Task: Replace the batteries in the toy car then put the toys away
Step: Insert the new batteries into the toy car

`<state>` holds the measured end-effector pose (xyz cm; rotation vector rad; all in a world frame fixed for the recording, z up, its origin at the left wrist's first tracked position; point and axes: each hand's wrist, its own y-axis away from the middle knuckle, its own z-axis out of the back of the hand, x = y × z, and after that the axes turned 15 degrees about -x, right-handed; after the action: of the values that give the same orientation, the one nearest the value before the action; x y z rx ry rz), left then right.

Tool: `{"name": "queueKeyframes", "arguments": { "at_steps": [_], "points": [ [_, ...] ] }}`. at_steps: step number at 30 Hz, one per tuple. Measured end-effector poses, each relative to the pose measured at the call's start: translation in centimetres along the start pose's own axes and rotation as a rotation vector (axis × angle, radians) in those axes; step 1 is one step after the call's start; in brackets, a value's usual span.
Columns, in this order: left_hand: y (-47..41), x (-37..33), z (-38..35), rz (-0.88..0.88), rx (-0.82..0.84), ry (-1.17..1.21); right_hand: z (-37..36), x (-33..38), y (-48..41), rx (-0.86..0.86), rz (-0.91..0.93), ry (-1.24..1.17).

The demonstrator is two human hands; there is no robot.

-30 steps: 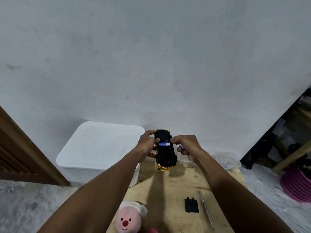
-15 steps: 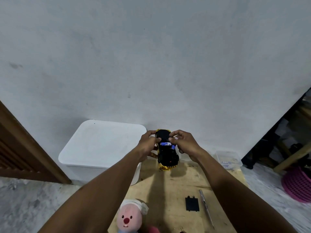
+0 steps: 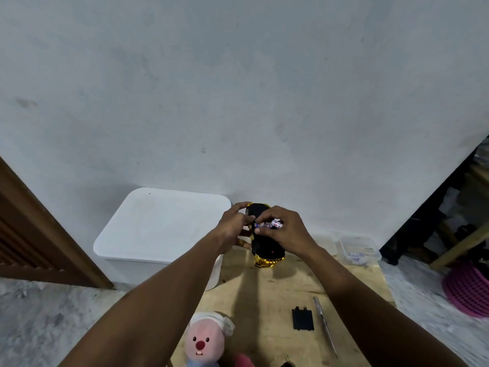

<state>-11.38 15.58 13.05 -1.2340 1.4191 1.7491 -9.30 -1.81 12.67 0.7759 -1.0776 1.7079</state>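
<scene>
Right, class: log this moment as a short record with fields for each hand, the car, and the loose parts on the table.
left hand: grips the toy car's side
right hand: pinches a battery at the car's underside
toy car: held upside down above the table
battery cover: off, lying flat on the wooden table
screwdriver: beside the cover
plush toy: near edge

A single wide-angle head-worn view is directed forward and down, the grey wall filling the upper frame, the wooden table seen close below, and both forearms entering from the bottom edge.
</scene>
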Motion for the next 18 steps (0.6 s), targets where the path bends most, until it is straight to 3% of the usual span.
{"name": "queueKeyframes", "arguments": {
  "at_steps": [18],
  "points": [
    [-0.03,0.48,0.35,0.0,-0.014,0.007,0.05,-1.2,0.49,0.079,0.305,0.323]
  ]
}}
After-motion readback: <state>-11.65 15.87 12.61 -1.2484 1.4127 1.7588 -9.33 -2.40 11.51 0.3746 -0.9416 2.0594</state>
